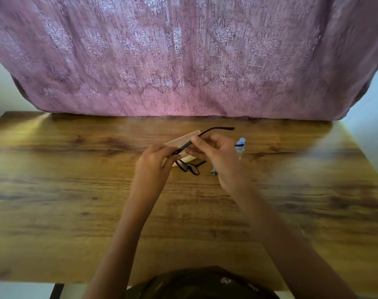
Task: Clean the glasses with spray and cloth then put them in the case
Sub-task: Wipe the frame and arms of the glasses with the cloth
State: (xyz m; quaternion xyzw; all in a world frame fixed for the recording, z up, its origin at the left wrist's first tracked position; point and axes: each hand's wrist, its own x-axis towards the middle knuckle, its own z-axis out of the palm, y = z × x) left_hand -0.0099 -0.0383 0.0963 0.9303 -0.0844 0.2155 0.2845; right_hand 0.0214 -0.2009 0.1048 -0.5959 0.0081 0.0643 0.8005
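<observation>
Left hand [155, 164] and right hand [217, 157] hold glasses [189, 167] near the pale case [183, 138].

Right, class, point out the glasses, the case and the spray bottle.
glasses [194, 170]: head view, on a lens.
case [183, 139]: head view, on its pale top face.
spray bottle [241, 141]: head view, on its blue cap.

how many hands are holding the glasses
2. The left hand grips the glasses near one temple's hinge; the right hand pinches that same temple farther along.
</observation>
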